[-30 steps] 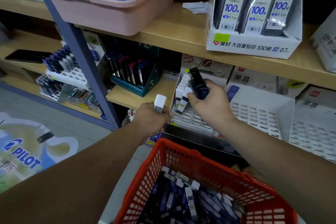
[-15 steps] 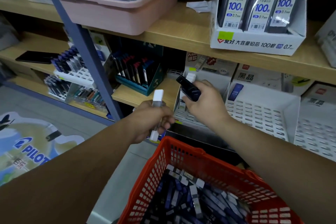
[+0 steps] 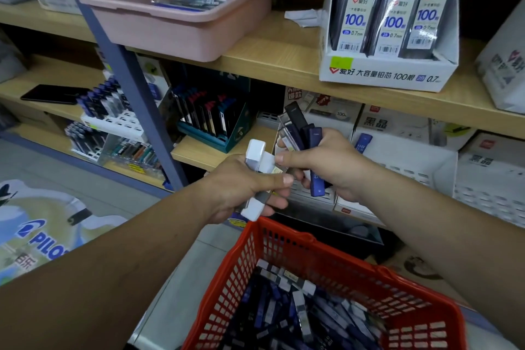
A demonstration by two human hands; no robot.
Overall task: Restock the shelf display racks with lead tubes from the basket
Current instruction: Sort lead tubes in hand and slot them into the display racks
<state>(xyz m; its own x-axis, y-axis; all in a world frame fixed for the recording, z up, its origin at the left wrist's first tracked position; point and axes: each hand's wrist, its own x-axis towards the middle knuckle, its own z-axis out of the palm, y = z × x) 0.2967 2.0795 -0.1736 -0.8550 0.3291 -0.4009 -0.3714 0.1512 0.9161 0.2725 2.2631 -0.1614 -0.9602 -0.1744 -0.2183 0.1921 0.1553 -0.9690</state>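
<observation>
Aloft — lead tubes (image 3: 314,136) gripped; left hand (image 3: 244,187), right hand (image 3: 332,165)

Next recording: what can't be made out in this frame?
Head view:
- Number of dark tubes in right hand: grip covers them.
- White-capped tube label: the left hand wraps it.
- White rack left rows: behind the right hand.
- Red basket near end: cut off by bottom edge.
- Basket tubes print: too small.
</observation>
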